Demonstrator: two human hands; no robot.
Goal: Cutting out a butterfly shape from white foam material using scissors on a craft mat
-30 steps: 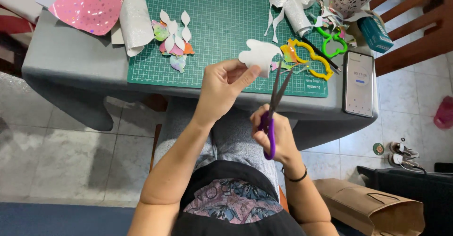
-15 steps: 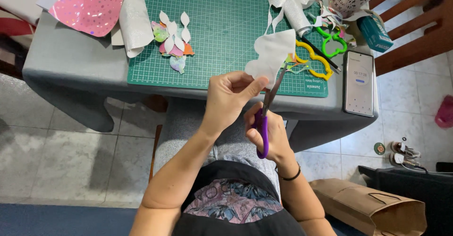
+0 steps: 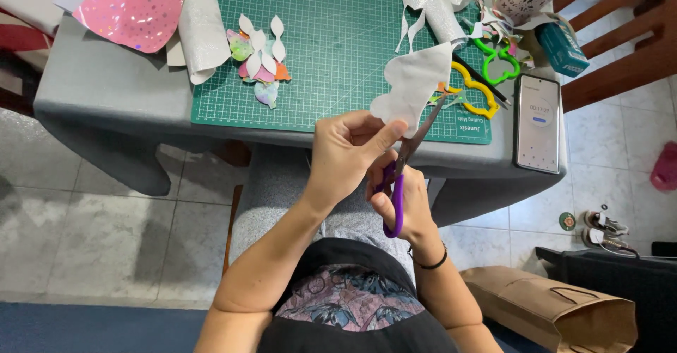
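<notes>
White scalloped cutout [image 3: 412,85] pinched in left hand [image 3: 345,152], right hand [image 3: 405,201] gripping purple scissors [image 3: 405,169], blades apparently at its edge.

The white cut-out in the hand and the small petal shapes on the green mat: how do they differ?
The white cut-out is one large, lobed piece; the petal shapes are many small pointed ones. The cut-out is held up by the left hand, with purple scissors in the right hand at its edge; the petals lie flat on the mat. The cut-out is plain white; some petals are coloured. Both look like thin sheet pieces.
</notes>
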